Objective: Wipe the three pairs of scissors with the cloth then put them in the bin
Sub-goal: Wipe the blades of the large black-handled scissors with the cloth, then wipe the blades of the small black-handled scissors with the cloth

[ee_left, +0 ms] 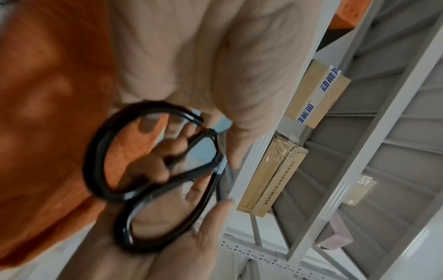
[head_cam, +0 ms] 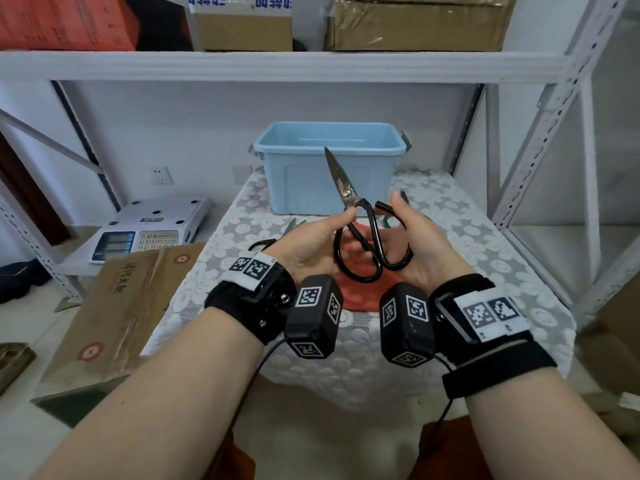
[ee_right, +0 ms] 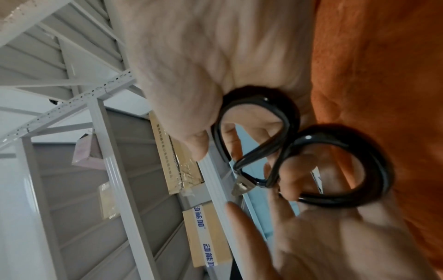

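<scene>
Landmark: the blue bin (head_cam: pixel 329 174) on the lace-covered table (head_cam: pixel 467 244).
Left hand (head_cam: pixel 311 244): you are gripping one black handle loop of the large scissors (head_cam: pixel 360 237), in front of the bin.
Right hand (head_cam: pixel 412 244): you are holding the other loop.
Scissors: their blades are pointing up across the bin's front wall.
Cloth (head_cam: pixel 356 289): orange, lying under your hands.
Second scissors (head_cam: pixel 273 237): lying on the table, left of the bin's front.
</scene>
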